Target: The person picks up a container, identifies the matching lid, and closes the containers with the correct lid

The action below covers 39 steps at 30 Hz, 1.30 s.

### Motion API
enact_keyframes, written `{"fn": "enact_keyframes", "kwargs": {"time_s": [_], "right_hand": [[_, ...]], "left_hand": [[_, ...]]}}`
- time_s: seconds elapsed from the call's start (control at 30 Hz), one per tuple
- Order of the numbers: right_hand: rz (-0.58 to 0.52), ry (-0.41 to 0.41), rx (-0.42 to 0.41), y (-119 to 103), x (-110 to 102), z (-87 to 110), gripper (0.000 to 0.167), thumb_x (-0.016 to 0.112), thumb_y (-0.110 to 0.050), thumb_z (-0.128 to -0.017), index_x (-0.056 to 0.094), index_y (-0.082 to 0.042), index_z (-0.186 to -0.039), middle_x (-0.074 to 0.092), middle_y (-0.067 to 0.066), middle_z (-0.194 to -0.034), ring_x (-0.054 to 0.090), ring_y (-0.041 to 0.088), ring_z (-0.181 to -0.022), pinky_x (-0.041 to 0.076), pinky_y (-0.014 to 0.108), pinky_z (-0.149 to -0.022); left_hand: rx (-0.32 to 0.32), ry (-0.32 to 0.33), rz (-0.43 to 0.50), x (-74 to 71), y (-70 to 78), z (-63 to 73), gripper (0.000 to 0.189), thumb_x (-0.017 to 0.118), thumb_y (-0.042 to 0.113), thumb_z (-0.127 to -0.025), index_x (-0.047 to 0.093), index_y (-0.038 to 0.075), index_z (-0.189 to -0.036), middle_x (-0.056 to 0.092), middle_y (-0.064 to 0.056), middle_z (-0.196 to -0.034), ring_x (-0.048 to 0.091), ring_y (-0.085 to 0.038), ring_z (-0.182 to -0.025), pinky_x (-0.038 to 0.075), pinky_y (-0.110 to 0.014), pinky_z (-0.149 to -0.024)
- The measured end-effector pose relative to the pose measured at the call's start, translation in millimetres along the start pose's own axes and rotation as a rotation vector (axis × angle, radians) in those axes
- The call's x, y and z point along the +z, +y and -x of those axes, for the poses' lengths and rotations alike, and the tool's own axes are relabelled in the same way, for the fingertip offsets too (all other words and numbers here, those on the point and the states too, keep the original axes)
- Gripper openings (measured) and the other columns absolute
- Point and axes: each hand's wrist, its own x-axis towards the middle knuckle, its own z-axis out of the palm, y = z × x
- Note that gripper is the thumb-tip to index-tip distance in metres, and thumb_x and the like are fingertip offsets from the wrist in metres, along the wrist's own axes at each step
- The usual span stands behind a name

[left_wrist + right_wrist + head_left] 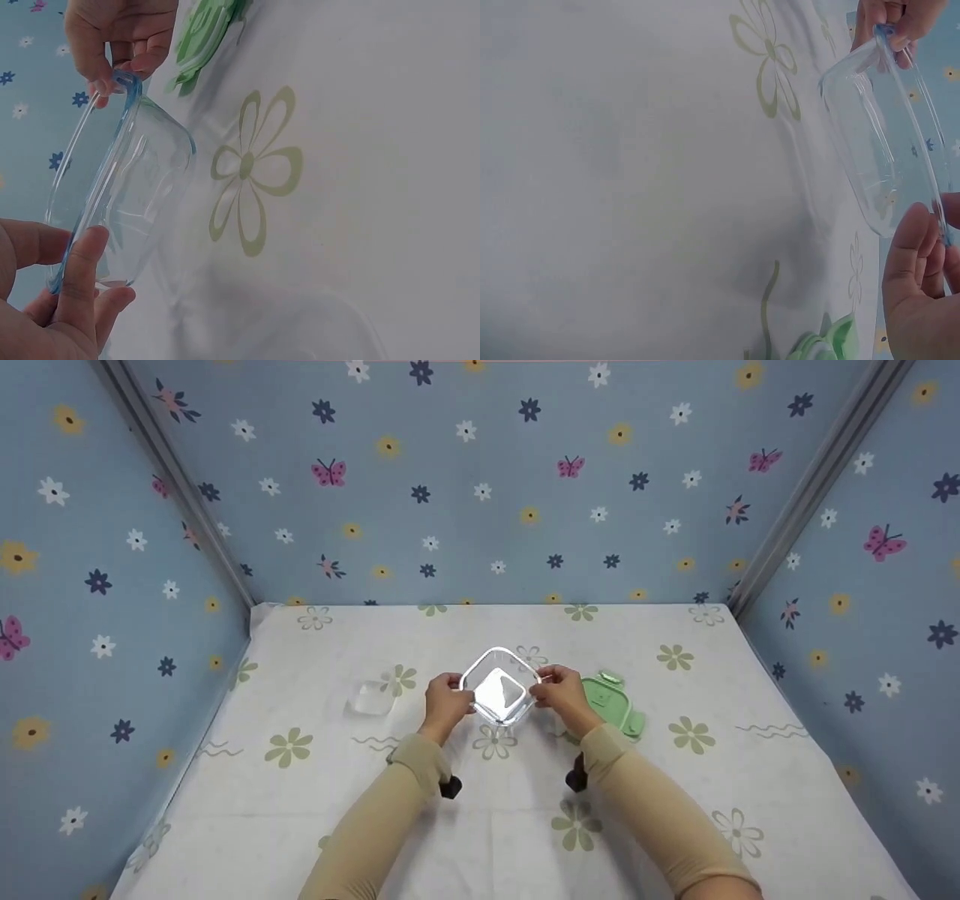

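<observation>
A square clear glass food container (pixel 498 695) is held up over the middle of the table, between both hands. My left hand (pixel 448 705) pinches its left corner, with thumb and fingers on either side of the rim. The opposite corner is gripped by my right hand (pixel 561 692) in the same way. In the left wrist view the glass container (pixel 139 187) appears side-on, its base above the cloth. A green lid (pixel 609 701) with side flaps lies on the cloth, just right of my right hand.
Left of the left hand, a small clear see-through piece (pixel 373 698) rests on the cloth. A white cloth (pixel 480 817) with green flowers covers the table. Blue patterned walls (pixel 480 480) enclose the back and both sides.
</observation>
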Motion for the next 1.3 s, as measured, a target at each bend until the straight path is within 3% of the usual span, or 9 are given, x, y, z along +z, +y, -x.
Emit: {"fn": "enact_keyframes", "kwargs": {"time_s": [0.43,0.93,1.13,1.3], "right_hand": [[0.047,-0.075,-0.010,-4.4,-10.7,11.7,0.038,0.074,0.009,-0.086,0.061,0.004,-0.121,0.056,0.005,-0.090,0.064,0.015,-0.071,0.062,0.026,-0.064],[0.137,-0.121,-0.020,-6.2,-15.8,30.1,0.035,0.078,0.007,-0.088,0.059,-0.002,-0.116,0.057,0.005,-0.092,0.067,0.016,-0.076,0.063,0.027,-0.066],[0.129,-0.122,-0.011,-3.5,-15.9,35.8,0.035,0.077,0.008,-0.086,0.058,0.000,-0.113,0.056,0.005,-0.089,0.066,0.016,-0.072,0.062,0.026,-0.063],[0.107,-0.132,-0.007,-1.5,-17.3,40.1,0.036,0.076,0.010,-0.085,0.055,0.002,-0.112,0.054,0.004,-0.087,0.065,0.016,-0.070,0.061,0.027,-0.061]], "left_hand": [[0.009,-0.063,-0.046,-4.2,8.4,6.8,0.047,0.063,-0.007,-0.089,0.061,-0.014,-0.136,0.065,-0.033,-0.132,0.070,-0.019,-0.088,0.065,-0.023,-0.072],[0.015,-0.098,-0.062,-8.7,9.6,12.8,0.046,0.060,-0.010,-0.085,0.063,-0.015,-0.131,0.067,-0.030,-0.123,0.068,-0.018,-0.081,0.066,-0.027,-0.069],[0.002,-0.122,-0.079,-10.9,12.1,18.0,0.043,0.061,-0.008,-0.086,0.065,-0.012,-0.129,0.067,-0.025,-0.120,0.070,-0.019,-0.084,0.065,-0.026,-0.069],[0.004,-0.136,-0.088,-10.3,10.4,18.5,0.045,0.061,-0.009,-0.084,0.064,-0.013,-0.129,0.066,-0.030,-0.124,0.067,-0.018,-0.083,0.064,-0.023,-0.066]]}}
